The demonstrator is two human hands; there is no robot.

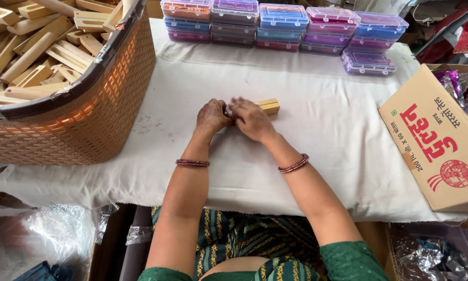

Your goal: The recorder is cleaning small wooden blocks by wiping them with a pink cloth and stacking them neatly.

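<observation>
Far left: brown woven basket (83,119) heaped with pale wooden pieces (41,47), many seemingly waiting. Centre of white-clothed worktop (322,135): left hand (211,116) curled shut, right hand (251,118) closed beside it, both touching small wooden block (268,106) poking out rightward. Judged mid-way on one piece; no finished pile visible. Behind: stacked clear plastic boxes (281,26) of coloured contents. Right: cardboard carton (437,140), cut off. Item between fingers hidden; exact grip hard to tell.
</observation>
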